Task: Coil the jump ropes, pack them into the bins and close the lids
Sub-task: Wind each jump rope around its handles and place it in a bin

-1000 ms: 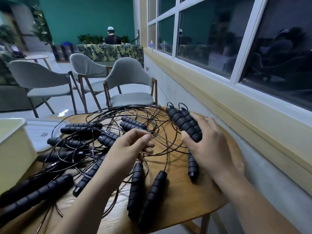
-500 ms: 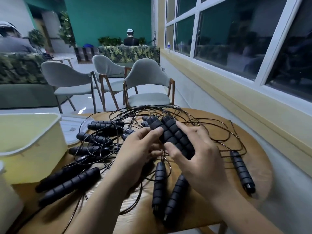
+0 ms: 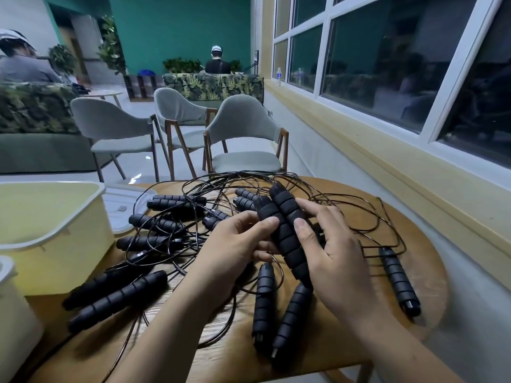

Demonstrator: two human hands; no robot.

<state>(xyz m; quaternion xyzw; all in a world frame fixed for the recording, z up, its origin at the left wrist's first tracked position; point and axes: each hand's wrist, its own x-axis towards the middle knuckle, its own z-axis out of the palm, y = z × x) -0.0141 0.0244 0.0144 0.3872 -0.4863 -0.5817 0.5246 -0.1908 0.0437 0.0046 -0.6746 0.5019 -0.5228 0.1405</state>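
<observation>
Several black jump ropes with ribbed foam handles lie tangled on a round wooden table (image 3: 345,335). My right hand (image 3: 331,255) grips a pair of handles (image 3: 282,219) held side by side above the table's middle. My left hand (image 3: 235,247) touches the same pair from the left, thumb and fingertips on the nearer handle. Thin black cords (image 3: 367,214) loop out behind and to the right. Two loose handles (image 3: 273,305) lie below my hands, one more handle (image 3: 398,280) to the right. An open pale yellow bin (image 3: 55,233) stands at the left.
A white lid (image 3: 124,208) lies flat behind the bin. Part of a second white container (image 3: 13,313) shows at the lower left. More handles (image 3: 116,294) lie in front of the bin. Grey chairs (image 3: 243,139) stand beyond the table; a window wall runs along the right.
My right hand has carried the paired handles from the table's right side to the middle. My left hand has let go of a cord and come onto the handles.
</observation>
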